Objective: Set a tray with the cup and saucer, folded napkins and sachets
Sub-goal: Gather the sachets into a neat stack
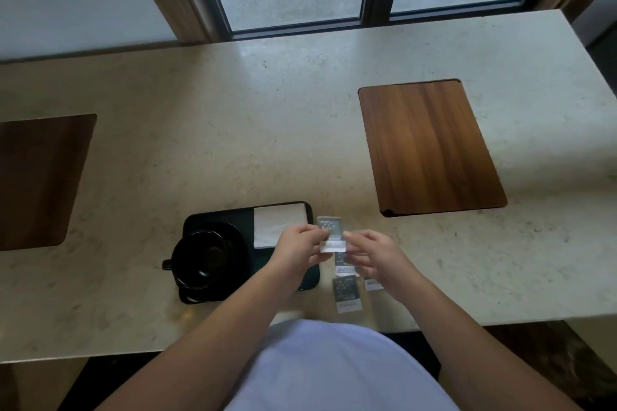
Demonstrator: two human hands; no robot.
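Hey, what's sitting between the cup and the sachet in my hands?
In the head view, the folded napkin lies on the tray between the cup and the held sachet.

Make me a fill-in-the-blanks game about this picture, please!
1. The black cup sits on the ____ side of the black tray.
2. The folded napkin already lies on the ____.
3. Both hands, left hand and right hand, hold one ____.
4. The other sachets lie on the counter, to the ____ of the tray.

Missing words: left; tray; sachet; right
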